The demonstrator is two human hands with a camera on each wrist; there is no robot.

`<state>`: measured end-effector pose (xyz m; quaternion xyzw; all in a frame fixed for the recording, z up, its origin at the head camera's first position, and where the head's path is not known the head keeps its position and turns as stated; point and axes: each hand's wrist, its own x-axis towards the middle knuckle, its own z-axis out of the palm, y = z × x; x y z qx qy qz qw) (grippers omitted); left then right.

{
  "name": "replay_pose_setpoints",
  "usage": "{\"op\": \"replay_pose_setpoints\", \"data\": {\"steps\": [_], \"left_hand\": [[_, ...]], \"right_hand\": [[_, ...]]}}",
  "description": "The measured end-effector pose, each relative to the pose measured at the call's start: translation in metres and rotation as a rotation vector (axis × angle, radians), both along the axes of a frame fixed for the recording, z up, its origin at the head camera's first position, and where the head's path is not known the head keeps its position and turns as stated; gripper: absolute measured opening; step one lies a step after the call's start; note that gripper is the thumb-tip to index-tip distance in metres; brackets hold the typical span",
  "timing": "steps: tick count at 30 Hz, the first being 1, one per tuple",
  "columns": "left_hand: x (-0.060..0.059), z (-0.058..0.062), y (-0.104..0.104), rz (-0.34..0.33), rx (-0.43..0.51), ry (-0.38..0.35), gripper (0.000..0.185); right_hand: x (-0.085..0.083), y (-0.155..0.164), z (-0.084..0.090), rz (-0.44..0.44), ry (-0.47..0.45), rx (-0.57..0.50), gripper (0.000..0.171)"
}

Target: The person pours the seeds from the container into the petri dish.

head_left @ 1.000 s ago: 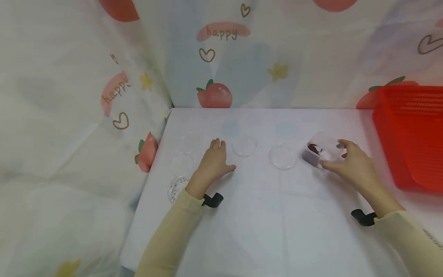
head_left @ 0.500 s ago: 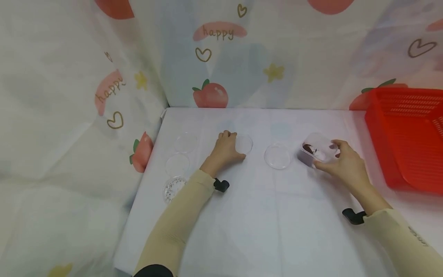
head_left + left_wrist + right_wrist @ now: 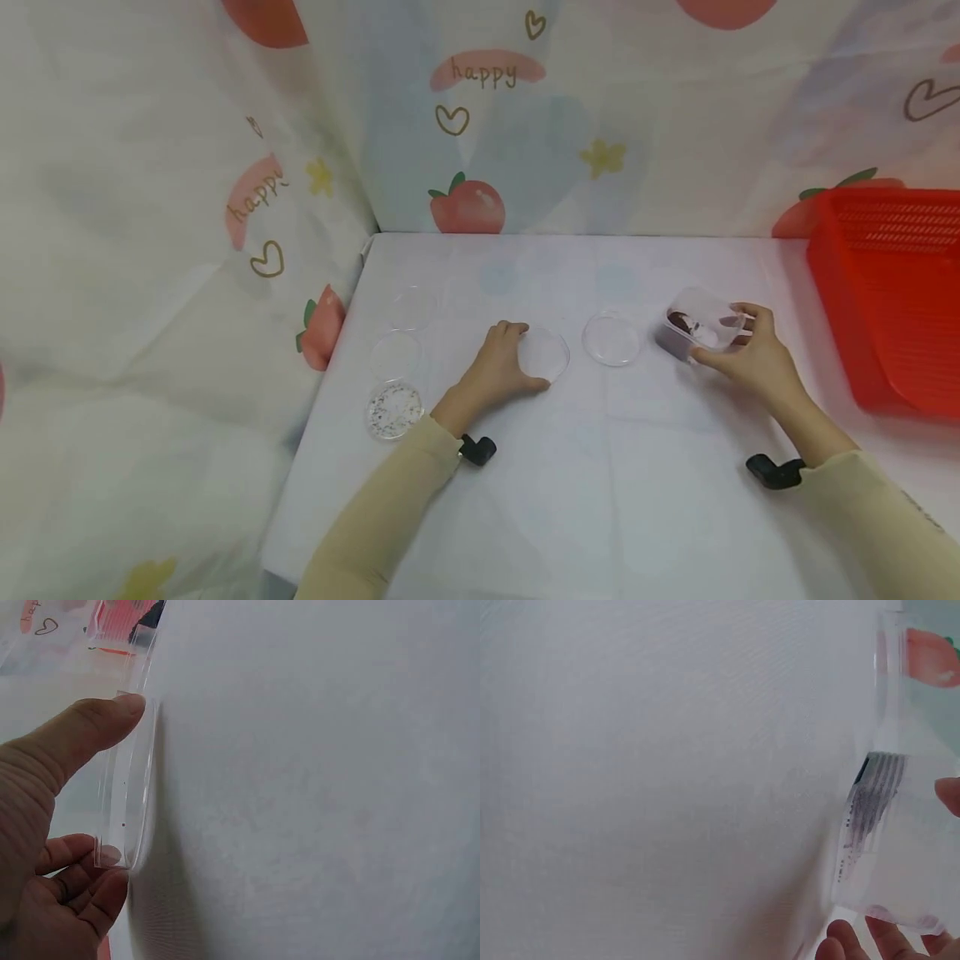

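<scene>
White worktop (image 3: 570, 500): your left hand (image 3: 498, 371) pinches the clear dish (image 3: 543, 353); keep it flat. Your right hand (image 3: 750, 358) grips the lidded container (image 3: 697, 325); hold it level.

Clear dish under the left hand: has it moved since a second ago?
Yes. The clear dish that the left hand holds slid toward the person, now level with the neighbouring empty dish.

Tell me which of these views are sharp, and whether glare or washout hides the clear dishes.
Head view: evenly lit, soft; the empty clear dish shows mostly as a faint rim on the white table. Left wrist view: the held dish is sharp edge-on. Right wrist view: washed out, the plastic container hazy.
</scene>
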<state>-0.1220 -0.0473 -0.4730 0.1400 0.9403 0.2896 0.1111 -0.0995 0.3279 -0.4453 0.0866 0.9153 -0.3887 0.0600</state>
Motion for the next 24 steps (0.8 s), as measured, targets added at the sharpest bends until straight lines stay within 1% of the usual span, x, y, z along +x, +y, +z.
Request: {"op": "replay_pose_setpoints", "data": {"steps": [2,5,7,9,11,14,17,22,24], "left_hand": [[0.008,-0.001,0.001,-0.04,0.0,0.007,0.096],[0.019,-0.004,0.001,-0.11,0.0,0.011,0.095],[0.026,-0.006,0.0,-0.142,0.004,0.015,0.095],[0.031,-0.008,-0.002,-0.155,0.008,0.027,0.096],[0.034,-0.008,-0.004,-0.155,0.017,0.04,0.096],[0.035,-0.007,-0.007,-0.155,0.038,0.052,0.095],[0.033,-0.007,-0.008,-0.164,0.048,0.036,0.094],[0.029,-0.008,-0.009,-0.18,0.073,0.0,0.093],[0.028,-0.009,-0.009,-0.181,0.084,0.004,0.092]], "right_hand": [[0.0,0.001,0.0,0.001,-0.011,-0.034,0.103],[0.002,-0.001,0.001,0.004,-0.035,-0.12,0.101],[0.005,-0.003,0.004,0.023,-0.034,-0.173,0.099],[0.009,-0.009,0.008,0.047,-0.004,-0.213,0.096],[0.012,-0.016,0.013,0.078,0.053,-0.246,0.093],[0.018,-0.031,0.025,0.125,0.146,-0.285,0.089],[0.024,-0.049,0.035,0.176,0.207,-0.302,0.089],[0.031,-0.072,0.044,0.236,0.267,-0.239,0.095],[0.033,-0.08,0.045,0.247,0.286,-0.195,0.098]]}}
